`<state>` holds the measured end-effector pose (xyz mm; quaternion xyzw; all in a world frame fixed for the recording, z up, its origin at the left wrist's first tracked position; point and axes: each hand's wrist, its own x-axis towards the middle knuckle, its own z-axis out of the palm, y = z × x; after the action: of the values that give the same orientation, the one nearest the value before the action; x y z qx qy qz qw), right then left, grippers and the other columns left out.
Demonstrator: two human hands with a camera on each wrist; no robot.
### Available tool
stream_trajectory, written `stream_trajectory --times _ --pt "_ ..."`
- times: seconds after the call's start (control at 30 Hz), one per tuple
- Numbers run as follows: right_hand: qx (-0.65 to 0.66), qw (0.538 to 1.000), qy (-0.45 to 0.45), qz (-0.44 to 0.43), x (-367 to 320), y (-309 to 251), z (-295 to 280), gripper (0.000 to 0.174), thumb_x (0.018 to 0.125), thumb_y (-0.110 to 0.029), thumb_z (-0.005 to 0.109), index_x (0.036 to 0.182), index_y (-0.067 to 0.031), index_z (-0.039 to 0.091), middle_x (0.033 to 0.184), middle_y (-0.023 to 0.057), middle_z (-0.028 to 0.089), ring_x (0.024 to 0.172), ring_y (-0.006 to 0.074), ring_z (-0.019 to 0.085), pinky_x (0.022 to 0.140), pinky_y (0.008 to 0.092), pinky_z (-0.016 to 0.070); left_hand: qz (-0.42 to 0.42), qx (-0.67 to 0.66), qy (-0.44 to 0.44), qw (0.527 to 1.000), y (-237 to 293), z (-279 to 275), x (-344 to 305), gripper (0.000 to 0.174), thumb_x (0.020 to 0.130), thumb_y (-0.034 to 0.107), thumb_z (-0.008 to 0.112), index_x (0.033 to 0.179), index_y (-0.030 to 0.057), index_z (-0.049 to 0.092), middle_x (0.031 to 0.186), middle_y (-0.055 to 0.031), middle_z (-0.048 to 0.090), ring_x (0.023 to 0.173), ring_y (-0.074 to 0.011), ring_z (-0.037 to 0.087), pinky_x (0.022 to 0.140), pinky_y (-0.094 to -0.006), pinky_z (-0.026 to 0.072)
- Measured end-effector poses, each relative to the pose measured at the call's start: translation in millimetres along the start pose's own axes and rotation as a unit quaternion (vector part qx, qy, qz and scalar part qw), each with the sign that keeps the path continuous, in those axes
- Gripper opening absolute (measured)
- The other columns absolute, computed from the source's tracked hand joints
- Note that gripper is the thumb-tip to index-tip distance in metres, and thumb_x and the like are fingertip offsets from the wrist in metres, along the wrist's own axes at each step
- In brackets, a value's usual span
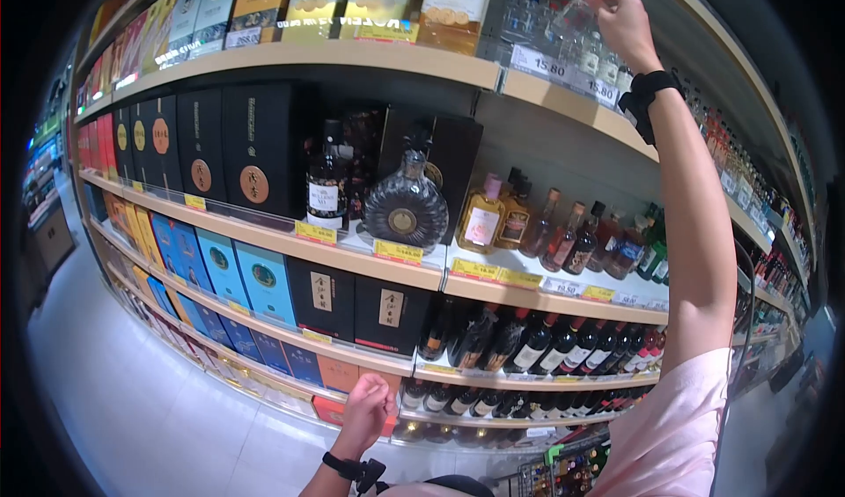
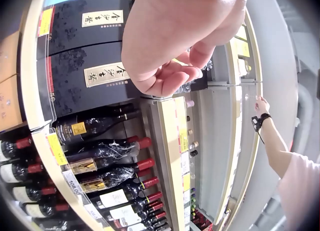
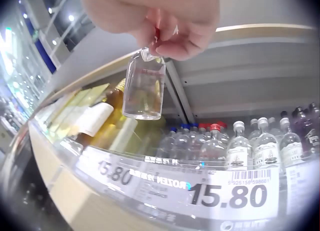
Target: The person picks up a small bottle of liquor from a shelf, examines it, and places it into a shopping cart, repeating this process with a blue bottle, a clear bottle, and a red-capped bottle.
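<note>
My right hand [image 1: 620, 26] is raised at the upper shelf, pinching a small clear bottle [image 3: 144, 86] by its neck. A bit of red cap shows between the fingers in the right wrist view, and the bottle hangs slightly tilted above the shelf edge. Behind and below it stand small clear bottles with white caps [image 3: 239, 146] and others with red or blue caps. My left hand [image 1: 365, 413] is low, in front of the bottom shelves, its fingers loosely curled with nothing in them. In the left wrist view the left hand [image 2: 182, 41] overlaps black boxes [image 2: 85, 81].
Boxed liquor [image 1: 255, 145] fills the left shelves. A round dark decanter [image 1: 407, 202] and small coloured bottles [image 1: 482, 218] stand on the middle shelf, with wine bottles [image 1: 532, 352] below. Price labels run along the shelf edges [image 1: 352, 54]. A cart [image 1: 563, 475] holding bottles is at the bottom.
</note>
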<state>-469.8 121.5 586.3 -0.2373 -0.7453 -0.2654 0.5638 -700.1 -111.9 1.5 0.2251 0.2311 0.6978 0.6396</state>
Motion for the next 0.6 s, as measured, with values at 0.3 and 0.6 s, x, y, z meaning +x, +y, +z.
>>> stream_trajectory --times 0.3,0.6 --pt "0.267 0.958 -0.060 0.087 -155.7 -66.6 -12.5 0.024 0.092 -0.012 0.065 0.114 -0.0018 0.067 0.095 0.0043 0.071 0.076 0.0073 0.059 0.066 0.0227 0.0471 -0.026 0.002 -0.068 0.997 -18.4 35.9 14.5 0.006 0.098 0.010 0.050 0.103 0.0081 0.047 0.085 -0.0067 0.054 0.072 -0.0142 0.052 0.066 -0.0280 0.0428" --pt "0.405 0.847 -0.175 0.297 -334.7 -127.3 22.6 0.023 0.088 -0.012 0.070 0.106 0.0016 0.070 0.090 0.0042 0.070 0.080 0.0062 0.062 0.073 0.0229 0.0513 -0.004 0.047 -0.149 0.988 4.0 101.2 40.1 0.042 0.105 0.029 0.035 0.138 0.0029 0.036 0.130 -0.0173 0.050 0.110 -0.0255 0.056 0.089 -0.0375 0.0468"
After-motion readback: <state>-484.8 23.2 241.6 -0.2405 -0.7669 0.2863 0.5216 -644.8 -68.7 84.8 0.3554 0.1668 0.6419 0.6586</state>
